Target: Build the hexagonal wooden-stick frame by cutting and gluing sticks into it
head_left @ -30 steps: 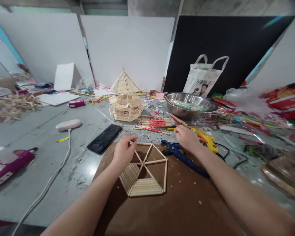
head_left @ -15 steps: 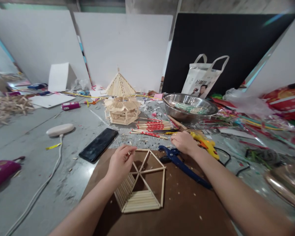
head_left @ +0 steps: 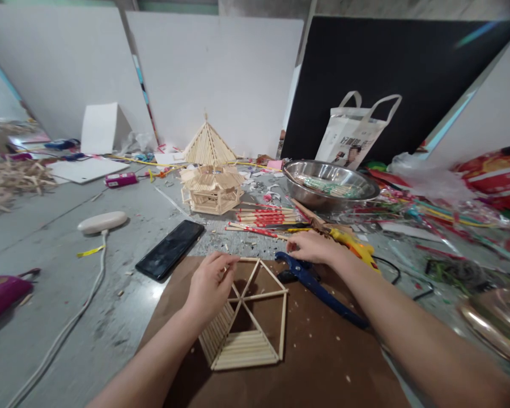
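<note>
Partly under your curled left hand (head_left: pixel 209 286), the stick frame (head_left: pixel 244 341), apparently steadied; just beside your curled right hand (head_left: pixel 312 247), blue cutters (head_left: pixel 323 296), seemingly laid within reach; whether either pinches anything is unclear.

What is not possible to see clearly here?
Head view: upper-left part of the spoked pale wooden frame, hidden by the bare left hand.
Head view: purple plastic device, cut off by the left edge.
Head view: lettering on the white two-handled bag, too small and blurred.

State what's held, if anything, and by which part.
Can't tell: the left hand covers part of the frame; any hold by the right hand is unclear.
</note>
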Tool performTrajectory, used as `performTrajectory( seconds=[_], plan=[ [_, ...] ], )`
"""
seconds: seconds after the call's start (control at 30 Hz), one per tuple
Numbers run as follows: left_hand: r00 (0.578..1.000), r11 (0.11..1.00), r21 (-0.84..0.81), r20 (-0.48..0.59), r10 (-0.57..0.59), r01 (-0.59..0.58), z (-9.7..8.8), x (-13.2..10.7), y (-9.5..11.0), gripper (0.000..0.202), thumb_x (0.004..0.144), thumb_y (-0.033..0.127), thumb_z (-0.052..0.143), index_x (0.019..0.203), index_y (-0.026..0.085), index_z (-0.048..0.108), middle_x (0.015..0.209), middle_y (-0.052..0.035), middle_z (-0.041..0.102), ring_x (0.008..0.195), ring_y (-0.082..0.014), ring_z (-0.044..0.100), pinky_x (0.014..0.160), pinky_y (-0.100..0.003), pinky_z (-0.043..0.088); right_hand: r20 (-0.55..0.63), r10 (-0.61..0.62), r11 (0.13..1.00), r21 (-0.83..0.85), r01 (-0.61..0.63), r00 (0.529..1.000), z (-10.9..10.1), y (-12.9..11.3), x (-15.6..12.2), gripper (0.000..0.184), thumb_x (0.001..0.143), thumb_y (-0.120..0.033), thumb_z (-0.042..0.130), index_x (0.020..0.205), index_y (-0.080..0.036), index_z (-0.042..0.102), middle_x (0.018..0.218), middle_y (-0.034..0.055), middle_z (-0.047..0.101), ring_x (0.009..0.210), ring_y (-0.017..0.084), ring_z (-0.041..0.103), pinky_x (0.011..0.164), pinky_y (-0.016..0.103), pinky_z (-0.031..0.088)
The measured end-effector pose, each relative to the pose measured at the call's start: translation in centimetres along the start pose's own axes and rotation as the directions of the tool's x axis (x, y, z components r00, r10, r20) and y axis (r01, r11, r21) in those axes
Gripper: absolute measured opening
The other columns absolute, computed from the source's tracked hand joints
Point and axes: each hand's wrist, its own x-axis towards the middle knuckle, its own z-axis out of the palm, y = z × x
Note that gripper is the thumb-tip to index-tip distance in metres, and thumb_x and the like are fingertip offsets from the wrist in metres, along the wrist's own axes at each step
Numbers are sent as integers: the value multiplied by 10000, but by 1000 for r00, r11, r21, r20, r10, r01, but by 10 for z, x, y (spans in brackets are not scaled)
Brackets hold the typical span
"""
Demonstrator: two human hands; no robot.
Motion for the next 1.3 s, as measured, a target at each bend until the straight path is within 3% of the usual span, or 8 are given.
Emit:
performTrajectory(
  seconds=[0.13,0.5,0.67,0.8,0.97,1.1,1.2,1.3],
  plan=[
    [1000,1000,21,-2,3,-3,0,0,-2,199,736,150,415,856,189,569,807,-21,557,745,-121,497,677,-242,397,-5,37,997,69,-36,999,5,5,11,88,618,-234,517,645,-196,592,675,14,623,639,138,541,563,215,344],
    [988,980,-142,-47,-144,136,3,2,-3,173,726,222,446,816,178,587,773,-12,576,692,-108,508,621,-215,392,-245,202,962,233,-145,948,-7,1,10,272,755,-216,358,940,-161,550,870,25,619,762,106,551,663,201,391],
    [931,830,-435,55,-362,349,-13,5,19,258,695,316,488,870,147,575,689,-3,550,558,-77,457,505,-190,368,-290,267,961,150,-231,919,-10,2,9,221,732,-271,415,813,-194,606,845,38,625,822,175,544,679,262,381],
    [917,736,-570,83,-390,365,-38,16,38,273,660,302,522,867,129,567,651,2,519,498,-52,408,460,-175,351,-239,230,973,56,-223,943,-7,-2,13,187,742,-293,444,808,-208,596,852,31,611,836,173,534,694,267,382],
    [933,840,-448,-34,-358,306,-59,43,32,258,653,293,522,850,136,576,609,22,493,473,-43,386,435,-159,334,-122,215,975,-40,-221,969,8,-7,23,255,783,-298,438,991,-168,506,1002,54,525,855,154,513,721,342,424],
    [956,940,-192,-31,-292,281,-54,66,11,285,681,323,474,875,140,575,560,19,490,468,-73,402,445,-189,340,-113,230,967,-87,-240,967,10,-5,23,293,790,-292,430,1049,-161,465,1051,63,494,871,155,507,721,361,431],
    [996,990,109,-22,-91,93,-43,81,3,251,695,286,456,859,153,591,745,-27,574,613,-118,486,597,-251,396,-162,227,963,-107,-246,960,3,-1,16,298,788,-299,432,1046,-154,465,1040,62,499,864,154,509,719,365,431],
    [995,953,286,36,92,-99,-29,92,5,246,702,275,460,886,178,591,919,-50,568,826,-176,497,740,-300,386,-200,225,961,-117,-251,954,-3,0,8,242,819,-276,368,978,-157,506,939,54,556,835,148,526,741,348,410]
  ],
)
